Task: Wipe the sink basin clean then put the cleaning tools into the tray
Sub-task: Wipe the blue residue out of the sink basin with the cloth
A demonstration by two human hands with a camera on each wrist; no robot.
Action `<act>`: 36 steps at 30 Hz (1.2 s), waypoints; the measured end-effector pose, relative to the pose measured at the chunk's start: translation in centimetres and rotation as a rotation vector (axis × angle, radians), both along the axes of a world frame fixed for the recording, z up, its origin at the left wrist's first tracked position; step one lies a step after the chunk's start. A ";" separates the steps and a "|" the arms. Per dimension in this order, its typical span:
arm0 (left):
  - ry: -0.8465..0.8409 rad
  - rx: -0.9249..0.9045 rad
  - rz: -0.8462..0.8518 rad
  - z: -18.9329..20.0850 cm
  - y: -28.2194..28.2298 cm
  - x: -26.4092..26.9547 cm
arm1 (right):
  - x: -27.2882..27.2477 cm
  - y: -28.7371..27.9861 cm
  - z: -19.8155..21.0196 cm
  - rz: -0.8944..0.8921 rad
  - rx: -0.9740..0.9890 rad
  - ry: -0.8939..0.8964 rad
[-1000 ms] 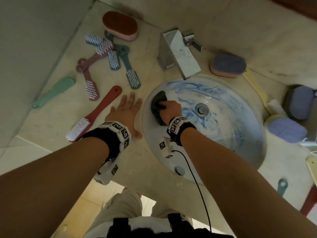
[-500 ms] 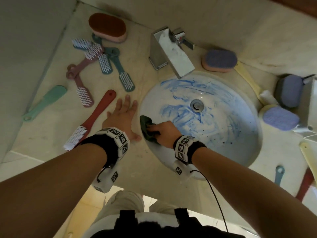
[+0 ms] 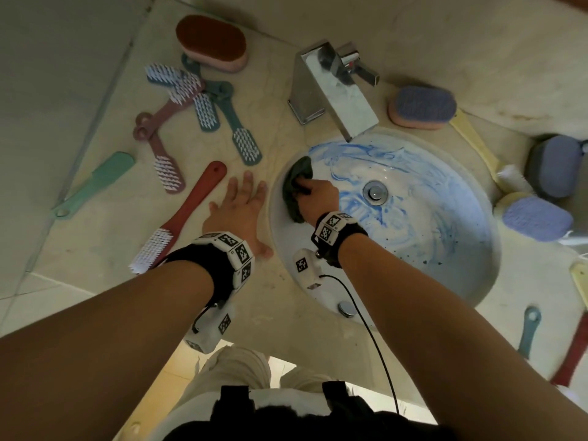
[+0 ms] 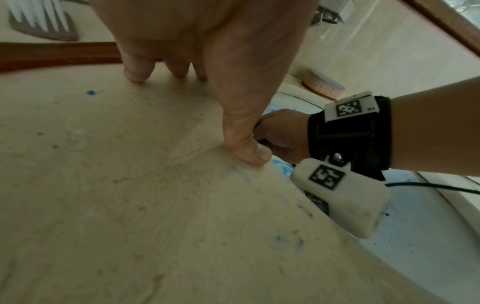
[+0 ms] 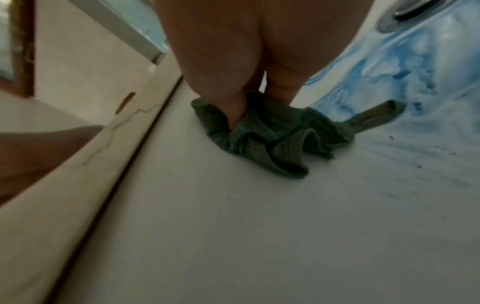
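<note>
The counter (image 3: 133, 249) holds a round sink (image 3: 445, 281), smeared blue from 12 to 4 o'clock around the drain (image 3: 375, 192). The left hand (image 3: 238, 211) lies flat on the counter at the sink's 9 o'clock, fingers straight and slightly spread. The right hand (image 3: 318, 198) curls its fingers round a green cloth (image 3: 294, 189), pressing it to the sink wall at 10 o'clock.

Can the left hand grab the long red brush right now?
Probably yes. The left hand lies flat and holds nothing, and the red brush lies just beside its fingers on the counter, with nothing between them.
</note>
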State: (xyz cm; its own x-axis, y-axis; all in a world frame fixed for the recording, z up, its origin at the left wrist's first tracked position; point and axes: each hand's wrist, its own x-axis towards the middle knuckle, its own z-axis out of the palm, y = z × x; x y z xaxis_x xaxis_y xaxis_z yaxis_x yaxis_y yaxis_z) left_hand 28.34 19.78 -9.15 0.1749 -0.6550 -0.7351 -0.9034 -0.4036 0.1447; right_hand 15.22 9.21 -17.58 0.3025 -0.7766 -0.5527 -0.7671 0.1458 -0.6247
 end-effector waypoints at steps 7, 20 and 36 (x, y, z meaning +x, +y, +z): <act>0.003 0.005 -0.017 -0.3 0.0 0.2 | -3.1 4.0 1.1 0.437 0.018 -0.034; -0.090 -0.013 -0.031 0.3 -0.3 -0.8 | -0.2 -0.2 0.9 0.166 -0.104 -0.011; -0.157 0.031 -0.161 1.5 -4.6 -3.1 | -0.2 1.7 0.0 0.086 0.053 -0.309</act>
